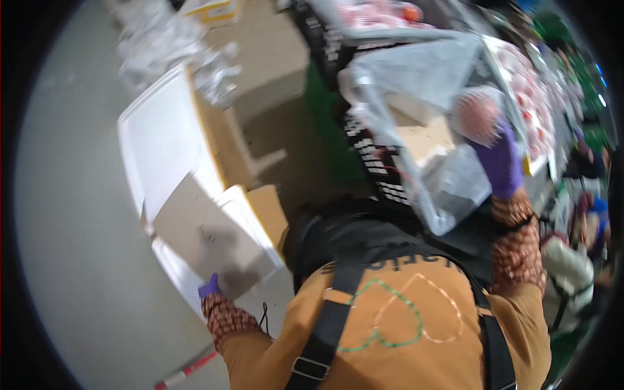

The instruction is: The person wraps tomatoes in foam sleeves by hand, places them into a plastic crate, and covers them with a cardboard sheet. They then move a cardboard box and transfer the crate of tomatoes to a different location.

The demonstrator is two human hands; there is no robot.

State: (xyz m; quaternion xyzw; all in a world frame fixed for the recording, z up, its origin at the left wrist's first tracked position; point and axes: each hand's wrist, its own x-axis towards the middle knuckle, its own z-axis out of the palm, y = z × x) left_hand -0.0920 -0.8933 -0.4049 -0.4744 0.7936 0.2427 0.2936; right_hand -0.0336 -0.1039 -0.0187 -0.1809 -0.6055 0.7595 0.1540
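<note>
My right hand [499, 159], in a purple glove, is closed on a round fruit in a pink foam net [479, 117]. It is raised over the right side of a black crate [377, 159] lined with a pale plastic sheet [416, 68]; brown cardboard shows inside the crate. Low on the left, my left hand [209, 286], also gloved in purple, grips the lower edge of a flat cardboard sheet [195, 227], its fingers partly hidden. That sheet lies slanted across an open white-lined carton [166, 140].
Behind the lined crate, another crate [318, 39] holds net-wrapped fruit [374, 16]. More wrapped fruit [530, 123] lies along the right. Crumpled clear plastic [162, 45] sits beyond the carton. Several people are at the far right, blurred. A red-and-white strip [188, 370] marks the floor.
</note>
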